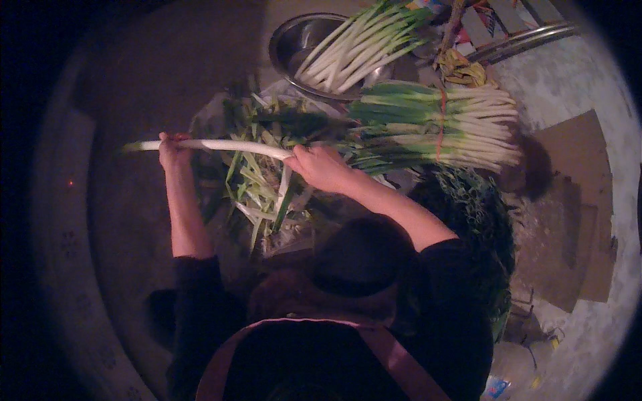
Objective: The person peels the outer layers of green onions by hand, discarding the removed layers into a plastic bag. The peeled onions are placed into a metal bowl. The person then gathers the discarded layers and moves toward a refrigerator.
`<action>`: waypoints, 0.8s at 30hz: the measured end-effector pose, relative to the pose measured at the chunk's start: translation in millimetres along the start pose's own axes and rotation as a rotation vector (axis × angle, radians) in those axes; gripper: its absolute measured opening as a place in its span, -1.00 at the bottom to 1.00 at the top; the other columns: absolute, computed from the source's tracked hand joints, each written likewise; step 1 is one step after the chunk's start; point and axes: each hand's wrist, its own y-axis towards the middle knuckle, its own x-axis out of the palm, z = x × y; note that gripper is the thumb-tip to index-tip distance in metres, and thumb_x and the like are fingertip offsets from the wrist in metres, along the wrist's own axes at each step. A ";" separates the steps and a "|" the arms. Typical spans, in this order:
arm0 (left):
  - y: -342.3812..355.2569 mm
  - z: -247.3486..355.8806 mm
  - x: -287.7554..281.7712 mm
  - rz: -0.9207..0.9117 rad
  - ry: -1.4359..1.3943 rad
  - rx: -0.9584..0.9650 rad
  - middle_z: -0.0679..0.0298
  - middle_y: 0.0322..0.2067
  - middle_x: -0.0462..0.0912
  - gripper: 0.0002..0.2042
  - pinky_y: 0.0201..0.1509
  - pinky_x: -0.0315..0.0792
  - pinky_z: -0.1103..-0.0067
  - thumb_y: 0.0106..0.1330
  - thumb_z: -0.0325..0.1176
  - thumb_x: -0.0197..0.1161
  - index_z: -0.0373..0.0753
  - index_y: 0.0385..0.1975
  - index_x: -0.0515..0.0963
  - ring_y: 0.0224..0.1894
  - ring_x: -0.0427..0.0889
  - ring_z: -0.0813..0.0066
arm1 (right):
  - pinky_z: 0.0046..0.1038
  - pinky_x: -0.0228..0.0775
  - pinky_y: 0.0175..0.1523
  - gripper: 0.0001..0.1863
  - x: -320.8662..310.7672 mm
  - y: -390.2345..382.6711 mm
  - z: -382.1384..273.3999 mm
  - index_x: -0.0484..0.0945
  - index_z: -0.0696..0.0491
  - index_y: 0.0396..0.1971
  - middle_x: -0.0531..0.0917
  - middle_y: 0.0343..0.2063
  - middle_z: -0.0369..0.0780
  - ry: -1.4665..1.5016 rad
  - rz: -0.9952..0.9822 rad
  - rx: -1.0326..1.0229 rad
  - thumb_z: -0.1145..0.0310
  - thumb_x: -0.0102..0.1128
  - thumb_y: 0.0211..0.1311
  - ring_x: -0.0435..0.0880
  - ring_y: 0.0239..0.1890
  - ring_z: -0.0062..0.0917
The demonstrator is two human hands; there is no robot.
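Head view looks straight down on a dim concrete floor, and I go from the biggest thing to the smallest. A tied bundle of green onions lies on the floor ahead and to my right, white ends pointing right, a red band around its middle. Beyond it a round metal bowl holds a smaller batch of trimmed green onions, laid slantwise across the rim. Flat cardboard pieces lie further right. Directly ahead of my knees sits a heap of stripped green leaves. Above that heap I hold a single long green onion stalk level, running left to right. My right hand is curled tight around the stalk's right part, fingers wrapped over it, just beside the bundle. My left hand grips the stalk near its left tip, fingers folded over the white shaft.
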 end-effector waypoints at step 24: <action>-125.0 12.5 96.6 -0.594 0.076 -0.132 0.30 -0.40 0.42 -0.55 -0.31 0.36 0.47 0.60 0.02 -0.22 -0.25 0.01 0.44 -0.39 0.37 0.45 | -0.50 0.48 0.10 -0.56 -16.0 22.2 -4.8 0.51 0.12 0.22 0.66 0.01 -0.16 0.052 -0.152 0.064 0.33 0.23 0.39 0.64 0.02 -0.48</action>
